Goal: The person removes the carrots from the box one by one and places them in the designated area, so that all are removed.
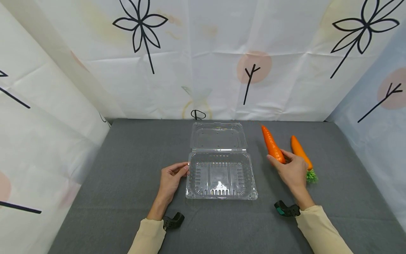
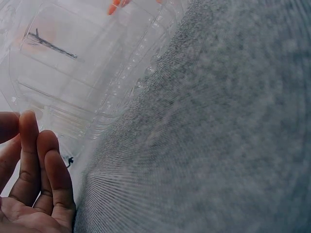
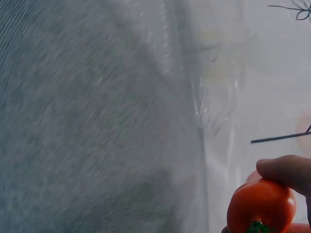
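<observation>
A clear plastic clamshell container lies on the cloth with its lid laid back toward the wall. My left hand pinches its left rim between thumb and fingertips; the left wrist view has those fingertips right at the edge. To the right of the container, my right hand grips an orange carrot near its thick end, tip pointing away. In the right wrist view the carrot's blunt end shows a bit of green, with the thumb on top.
A second carrot with a leafy green top lies just beyond my right hand. Grey cloth covers the table. White printed curtains rise at the back and both sides. Each wrist wears a black band.
</observation>
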`<state>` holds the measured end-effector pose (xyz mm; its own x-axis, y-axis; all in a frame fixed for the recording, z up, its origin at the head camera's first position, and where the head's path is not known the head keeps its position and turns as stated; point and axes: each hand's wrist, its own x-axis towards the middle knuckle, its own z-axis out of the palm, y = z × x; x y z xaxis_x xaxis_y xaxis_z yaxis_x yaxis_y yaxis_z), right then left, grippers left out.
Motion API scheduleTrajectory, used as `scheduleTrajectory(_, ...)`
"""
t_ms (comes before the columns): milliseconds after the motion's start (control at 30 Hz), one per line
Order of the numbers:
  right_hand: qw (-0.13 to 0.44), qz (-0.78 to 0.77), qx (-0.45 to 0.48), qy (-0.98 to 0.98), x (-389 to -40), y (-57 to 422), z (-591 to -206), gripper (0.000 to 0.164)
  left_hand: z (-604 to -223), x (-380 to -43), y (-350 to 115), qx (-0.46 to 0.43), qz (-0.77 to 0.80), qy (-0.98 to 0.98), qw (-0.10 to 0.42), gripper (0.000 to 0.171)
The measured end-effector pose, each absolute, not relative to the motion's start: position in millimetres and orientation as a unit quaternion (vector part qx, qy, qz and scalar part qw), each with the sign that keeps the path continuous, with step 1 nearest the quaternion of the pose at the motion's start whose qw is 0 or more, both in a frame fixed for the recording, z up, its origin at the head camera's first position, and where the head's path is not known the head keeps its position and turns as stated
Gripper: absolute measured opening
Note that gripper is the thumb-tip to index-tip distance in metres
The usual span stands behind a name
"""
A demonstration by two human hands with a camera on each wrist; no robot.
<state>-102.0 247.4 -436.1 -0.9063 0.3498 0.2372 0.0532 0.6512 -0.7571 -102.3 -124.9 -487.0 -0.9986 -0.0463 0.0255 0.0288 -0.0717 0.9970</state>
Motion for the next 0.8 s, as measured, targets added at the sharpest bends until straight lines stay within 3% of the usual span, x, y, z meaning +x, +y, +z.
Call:
scheduleTrajectory(400,0.156,0.303,-0.135,-0.93,-106,260,-456,0.058,-486,-103,-124,0.001,-0.723,-0.69,0.024,0.018)
scheduleTrajectory(800,0.152,0.235,-0.101,-0.955,-106,258,-454,0.058,-487,-102,-122,-0.001,-0.726,-0.688,0.021,0.018)
